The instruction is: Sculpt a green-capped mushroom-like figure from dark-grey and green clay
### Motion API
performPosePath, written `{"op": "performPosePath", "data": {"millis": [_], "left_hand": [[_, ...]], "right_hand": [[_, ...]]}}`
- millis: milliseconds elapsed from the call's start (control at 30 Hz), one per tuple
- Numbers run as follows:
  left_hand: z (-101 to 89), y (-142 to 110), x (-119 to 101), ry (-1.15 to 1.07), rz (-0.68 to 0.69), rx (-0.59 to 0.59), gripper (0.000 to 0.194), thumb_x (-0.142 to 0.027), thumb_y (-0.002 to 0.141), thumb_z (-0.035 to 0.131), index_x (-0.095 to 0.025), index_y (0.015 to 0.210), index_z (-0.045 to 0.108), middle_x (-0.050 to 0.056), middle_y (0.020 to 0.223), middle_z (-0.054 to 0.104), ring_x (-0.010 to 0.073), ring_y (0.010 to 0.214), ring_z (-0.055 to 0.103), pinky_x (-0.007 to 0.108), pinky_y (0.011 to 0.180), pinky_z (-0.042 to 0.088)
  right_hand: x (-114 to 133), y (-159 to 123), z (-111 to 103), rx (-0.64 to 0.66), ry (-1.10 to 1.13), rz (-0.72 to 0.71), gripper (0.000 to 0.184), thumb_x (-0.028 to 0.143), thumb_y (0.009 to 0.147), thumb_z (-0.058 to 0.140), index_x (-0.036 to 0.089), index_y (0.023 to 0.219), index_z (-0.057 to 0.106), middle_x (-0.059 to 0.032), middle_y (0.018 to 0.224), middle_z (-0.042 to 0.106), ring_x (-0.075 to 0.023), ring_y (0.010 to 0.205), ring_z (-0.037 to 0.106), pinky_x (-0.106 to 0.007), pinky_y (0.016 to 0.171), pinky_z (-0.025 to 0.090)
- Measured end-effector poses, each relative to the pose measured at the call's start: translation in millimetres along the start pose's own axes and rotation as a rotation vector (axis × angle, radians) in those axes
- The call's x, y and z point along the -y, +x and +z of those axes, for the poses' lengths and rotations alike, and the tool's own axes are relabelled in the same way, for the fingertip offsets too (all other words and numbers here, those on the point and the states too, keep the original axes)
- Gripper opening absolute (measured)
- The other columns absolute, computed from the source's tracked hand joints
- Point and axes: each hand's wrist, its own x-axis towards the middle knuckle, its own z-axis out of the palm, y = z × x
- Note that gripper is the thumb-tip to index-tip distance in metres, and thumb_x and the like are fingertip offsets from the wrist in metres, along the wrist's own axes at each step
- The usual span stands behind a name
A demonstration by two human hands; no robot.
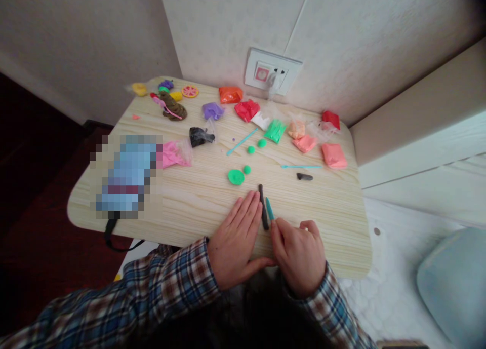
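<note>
plainly, it came down to the dark clay strip (263, 207), which lay on the table (334, 232) between the two hands. its long axis ran away from the person, the near end slanting slightly to the right. the left hand (236, 240) was flat just left of the strip, fingers straight and close together — whether the index finger touched it could not be told. right of the strip, the right hand (299, 250) was closed around a teal tool (270, 208), whose blade pointed away and stood almost parallel to the strip, a thin gap apart. the left hand's fingers seemed the nearer to the strip; on the right, the blade was closer than the fist. beyond the strip and to its left sat a green clay cup (236, 177); beyond it and to the right, a short dark piece (305, 177).
</note>
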Motion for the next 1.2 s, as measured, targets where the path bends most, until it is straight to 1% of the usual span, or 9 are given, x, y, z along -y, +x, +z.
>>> {"op": "performPosePath", "data": {"millis": [133, 267, 400, 500, 633, 733, 867, 1067, 1200], "left_hand": [[-1.6, -7.0, -2.3, 0.018, 0.009, -0.002, 0.093, -0.067, 0.082, 0.035, 0.006, 0.139, 0.025, 0.027, 0.149, 0.017, 0.0327, 0.142, 0.008, 0.046, 0.114, 0.016], [-0.1, -8.9, -5.2, 0.02, 0.002, 0.015, 0.09, -0.065, 0.083, 0.037, 0.005, 0.139, 0.025, 0.026, 0.15, 0.017, 0.032, 0.142, 0.008, 0.046, 0.115, 0.014], [1.0, -5.4, -5.2, -0.006, 0.0, 0.023, 0.088, -0.062, 0.083, 0.04, 0.004, 0.139, 0.026, 0.025, 0.15, 0.017, 0.0312, 0.142, 0.007, 0.046, 0.115, 0.014], [-0.1, -5.3, -3.7, -0.019, 0.002, 0.015, 0.089, -0.064, 0.083, 0.038, 0.004, 0.139, 0.025, 0.026, 0.15, 0.017, 0.0312, 0.142, 0.007, 0.048, 0.114, 0.015], [-1.0, -8.2, -3.5, -0.016, 0.003, -0.009, 0.091, -0.065, 0.083, 0.036, 0.004, 0.14, 0.023, 0.025, 0.15, 0.017, 0.0306, 0.142, 0.006, 0.048, 0.114, 0.017], [0.8, -8.5, -5.7, -0.009, 0.011, 0.013, 0.089, -0.065, 0.083, 0.037, 0.003, 0.14, 0.025, 0.024, 0.15, 0.017, 0.0305, 0.142, 0.006, 0.047, 0.114, 0.014], [3.9, -6.5, -7.9, -0.005, 0.001, 0.026, 0.087, -0.062, 0.083, 0.04, 0.004, 0.139, 0.025, 0.025, 0.151, 0.015, 0.0311, 0.142, 0.005, 0.046, 0.115, 0.013], [2.9, -10.1, -7.5, 0.005, 0.008, -0.011, 0.095, -0.069, 0.082, 0.032, 0.005, 0.14, 0.023, 0.025, 0.15, 0.016, 0.0307, 0.142, 0.007, 0.046, 0.115, 0.015], [4.2, -14.6, -8.9, 0.068, 0.034, -0.001, 0.092, -0.068, 0.082, 0.033, 0.002, 0.141, 0.023, 0.023, 0.151, 0.017, 0.03, 0.142, 0.007, 0.045, 0.115, 0.013]], "right_hand": [[-4.7, -7.2, 0.8, -0.042, 0.055, 0.02, 0.037, 0.02, 0.088, 0.038, 0.021, 0.054, 0.052, -0.0001, 0.043, 0.058, -0.0144, 0.041, 0.047, -0.032, 0.073, 0.025], [1.8, -10.9, 2.7, -0.051, 0.089, -0.014, 0.037, 0.019, 0.088, 0.037, 0.02, 0.055, 0.053, 0.0009, 0.043, 0.057, -0.0134, 0.041, 0.046, -0.032, 0.073, 0.024], [6.2, -8.3, 2.9, -0.05, 0.063, -0.032, 0.036, 0.018, 0.088, 0.038, 0.02, 0.056, 0.054, 0.0008, 0.044, 0.058, -0.0131, 0.041, 0.046, -0.031, 0.074, 0.023], [1.9, -7.2, 2.6, -0.04, 0.031, -0.033, 0.036, 0.018, 0.089, 0.037, 0.02, 0.057, 0.055, 0.0007, 0.044, 0.058, -0.0135, 0.042, 0.046, -0.031, 0.074, 0.024], [-4.6, -9.5, 3.3, -0.061, 0.007, -0.002, 0.039, 0.019, 0.09, 0.036, 0.02, 0.057, 0.055, -0.0001, 0.045, 0.059, -0.0135, 0.042, 0.044, -0.031, 0.074, 0.024], [-2.8, -11.6, 4.5, -0.056, 0.046, -0.034, 0.038, 0.02, 0.09, 0.036, 0.02, 0.056, 0.054, 0.0005, 0.045, 0.058, -0.0132, 0.042, 0.044, -0.031, 0.074, 0.025], [2.1, -11.4, 5.5, -0.046, 0.071, -0.071, 0.036, 0.018, 0.089, 0.037, 0.019, 0.056, 0.053, 0.0013, 0.045, 0.056, -0.0125, 0.043, 0.043, -0.031, 0.074, 0.024], [-6.6, -14.1, 5.0, -0.076, 0.036, -0.034, 0.038, 0.02, 0.09, 0.036, 0.019, 0.056, 0.054, 0.0008, 0.045, 0.057, -0.0125, 0.042, 0.043, -0.031, 0.075, 0.025], [-6.2, -18.7, 5.9, -0.076, 0.05, -0.034, 0.037, 0.019, 0.09, 0.037, 0.019, 0.056, 0.054, 0.0009, 0.046, 0.058, -0.013, 0.043, 0.045, -0.031, 0.076, 0.026]]}}
